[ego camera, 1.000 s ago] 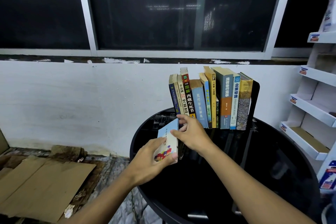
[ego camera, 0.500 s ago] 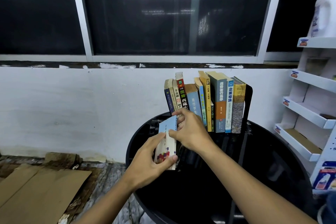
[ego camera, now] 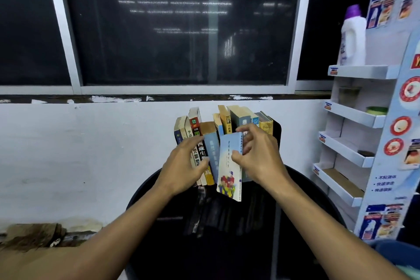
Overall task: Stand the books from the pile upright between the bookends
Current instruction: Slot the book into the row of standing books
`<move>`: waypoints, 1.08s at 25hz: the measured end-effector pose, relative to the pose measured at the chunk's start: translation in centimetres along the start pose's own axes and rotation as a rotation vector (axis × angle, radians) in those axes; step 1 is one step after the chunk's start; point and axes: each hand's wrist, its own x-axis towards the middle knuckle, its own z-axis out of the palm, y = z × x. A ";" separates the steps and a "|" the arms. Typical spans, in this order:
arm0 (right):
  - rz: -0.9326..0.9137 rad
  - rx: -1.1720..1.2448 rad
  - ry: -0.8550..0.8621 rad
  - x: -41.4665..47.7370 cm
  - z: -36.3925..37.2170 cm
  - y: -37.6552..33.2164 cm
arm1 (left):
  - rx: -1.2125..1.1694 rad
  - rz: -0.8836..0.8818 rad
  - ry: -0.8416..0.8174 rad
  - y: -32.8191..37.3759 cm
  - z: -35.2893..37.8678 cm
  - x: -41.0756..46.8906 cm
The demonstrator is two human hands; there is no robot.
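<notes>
A row of upright books stands at the back of a round black table, with a black bookend at its right end. My right hand pinches a thin light-blue book by its right edge and holds it upright in front of the row's middle. My left hand lies with its fingers and thumb against the spines of the left-hand books, pushing them leftward. A gap shows between the left and right groups. The left bookend is hidden.
A white cardboard display shelf stands close on the right, with a white bottle with a purple cap on top. A white wall and dark window lie behind the table. Flattened cardboard lies on the floor at left.
The light-blue book passed from my left hand to my right and rose in front of the row. My left hand moved up onto the left books' spines.
</notes>
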 end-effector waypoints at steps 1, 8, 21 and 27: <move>-0.009 -0.014 0.025 0.2 -0.6 0.3 | 0.027 0.023 0.004 0.4 0.3 1.3; -0.036 -0.012 0.138 1.4 -2.5 3.0 | 0.256 0.116 -0.031 2.7 2.7 8.8; -0.072 -0.004 0.223 3.6 -2.4 5.0 | 0.486 0.120 0.040 2.0 4.7 12.0; -0.138 -0.051 0.225 5.0 -0.9 3.5 | 0.458 0.105 0.075 1.2 4.9 11.5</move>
